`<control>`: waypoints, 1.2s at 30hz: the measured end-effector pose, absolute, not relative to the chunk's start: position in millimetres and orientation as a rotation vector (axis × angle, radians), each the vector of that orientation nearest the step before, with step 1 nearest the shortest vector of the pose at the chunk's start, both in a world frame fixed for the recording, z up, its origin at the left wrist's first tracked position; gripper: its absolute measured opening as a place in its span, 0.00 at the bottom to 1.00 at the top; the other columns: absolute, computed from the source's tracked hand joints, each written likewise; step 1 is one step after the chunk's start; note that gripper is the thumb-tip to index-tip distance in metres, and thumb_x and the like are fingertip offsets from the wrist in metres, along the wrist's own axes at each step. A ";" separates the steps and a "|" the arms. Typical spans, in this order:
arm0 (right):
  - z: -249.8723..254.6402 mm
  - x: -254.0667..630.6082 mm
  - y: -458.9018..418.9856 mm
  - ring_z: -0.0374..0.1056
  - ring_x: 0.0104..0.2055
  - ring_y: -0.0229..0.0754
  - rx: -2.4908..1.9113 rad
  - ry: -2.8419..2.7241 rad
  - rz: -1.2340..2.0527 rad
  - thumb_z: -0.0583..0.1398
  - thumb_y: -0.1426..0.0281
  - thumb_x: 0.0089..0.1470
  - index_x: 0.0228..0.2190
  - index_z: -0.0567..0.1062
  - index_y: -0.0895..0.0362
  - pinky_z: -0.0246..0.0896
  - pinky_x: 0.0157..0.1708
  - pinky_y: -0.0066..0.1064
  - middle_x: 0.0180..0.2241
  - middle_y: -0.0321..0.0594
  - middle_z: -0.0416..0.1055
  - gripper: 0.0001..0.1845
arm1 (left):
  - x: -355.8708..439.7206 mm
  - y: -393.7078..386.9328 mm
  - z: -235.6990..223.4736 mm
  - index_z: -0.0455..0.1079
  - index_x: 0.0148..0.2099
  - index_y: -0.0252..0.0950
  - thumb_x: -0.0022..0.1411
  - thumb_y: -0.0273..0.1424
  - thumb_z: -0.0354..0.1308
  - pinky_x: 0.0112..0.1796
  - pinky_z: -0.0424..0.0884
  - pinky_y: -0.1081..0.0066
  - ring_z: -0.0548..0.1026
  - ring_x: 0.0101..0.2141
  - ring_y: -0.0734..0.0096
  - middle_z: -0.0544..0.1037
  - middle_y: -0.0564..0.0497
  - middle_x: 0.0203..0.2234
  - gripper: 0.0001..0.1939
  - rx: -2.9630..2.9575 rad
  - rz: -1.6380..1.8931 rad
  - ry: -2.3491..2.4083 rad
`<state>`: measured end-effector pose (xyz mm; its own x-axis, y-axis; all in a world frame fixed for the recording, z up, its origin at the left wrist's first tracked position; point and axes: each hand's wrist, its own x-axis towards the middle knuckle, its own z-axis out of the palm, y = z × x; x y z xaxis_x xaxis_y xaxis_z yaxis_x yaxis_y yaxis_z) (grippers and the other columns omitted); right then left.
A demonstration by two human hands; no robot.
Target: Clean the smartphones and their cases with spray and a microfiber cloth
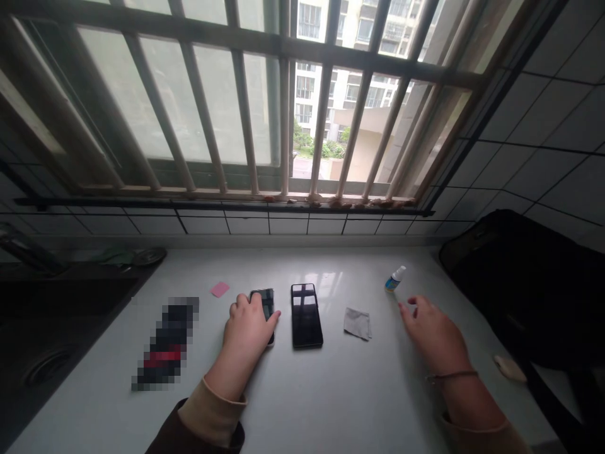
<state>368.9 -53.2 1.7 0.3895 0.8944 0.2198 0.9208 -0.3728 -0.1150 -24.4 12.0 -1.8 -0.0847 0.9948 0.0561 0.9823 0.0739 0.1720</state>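
Phone [268, 304] lies (partly hidden) beneath left hand [249, 328].

My bench [302, 391] is pale grey-white, the cloth [358, 323] light grey, the small square [220, 289] pink, the spray bottle [395, 279] white and blue, my cuff [212, 407] tan.

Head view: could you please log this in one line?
left hand: on silver-edged smartphone; right hand: open near spray bottle; black smartphone, gray cloth: on countertop
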 end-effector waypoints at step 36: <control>5.3 184.4 100.7 0.76 0.37 0.43 -1.436 -1.876 0.518 0.65 0.60 0.60 0.41 0.77 0.51 0.67 0.38 0.31 0.39 0.38 0.81 0.11 | -56.1 27.9 -1.1 0.77 0.41 0.38 0.70 0.31 0.56 0.48 0.68 0.64 0.76 0.45 0.57 0.79 0.45 0.42 0.08 2.091 0.639 2.100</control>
<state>184.4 100.7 5.3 -0.1331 0.9474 0.2910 0.6642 0.3032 -0.6833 -56.1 27.9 -1.1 -0.0454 0.9757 0.2142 0.9296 -0.0372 0.3668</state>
